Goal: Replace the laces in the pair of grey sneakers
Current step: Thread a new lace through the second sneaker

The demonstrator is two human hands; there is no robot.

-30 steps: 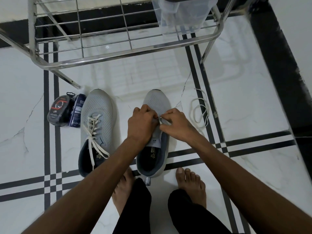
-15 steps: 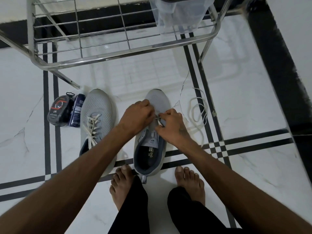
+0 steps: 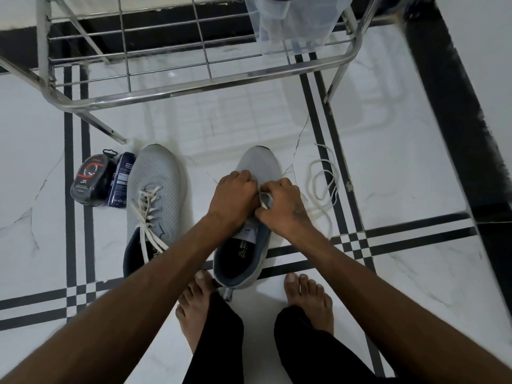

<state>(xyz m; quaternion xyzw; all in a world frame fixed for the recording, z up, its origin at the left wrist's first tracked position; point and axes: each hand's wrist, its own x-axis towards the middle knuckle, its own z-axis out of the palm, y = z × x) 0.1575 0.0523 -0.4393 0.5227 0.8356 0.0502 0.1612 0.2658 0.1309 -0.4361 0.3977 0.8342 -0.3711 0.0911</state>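
Two grey sneakers stand on the marble floor. The left sneaker (image 3: 155, 195) is laced with a white lace (image 3: 146, 214). Over the eyelet area of the right sneaker (image 3: 255, 167), which shows no lacing, both my hands work close together. My left hand (image 3: 234, 195) has its fingers curled on the shoe's upper. My right hand (image 3: 282, 206) pinches a pale bit of lace or eyelet flap between the two hands. A loose white lace (image 3: 324, 187) lies coiled on the floor to the right of that shoe and trails back under my right hand.
A steel wire rack (image 3: 194, 87) stands just beyond the shoes, with a clear plastic box (image 3: 293, 23) on it. A black round tin (image 3: 91, 176) and a dark blue can (image 3: 120, 184) lie left of the left sneaker. My bare feet (image 3: 307, 300) flank the right shoe's heel.
Both hands have shifted slightly forward along the right sneaker toward its toe end, staying pressed together. The loose lace now trails under my right hand.
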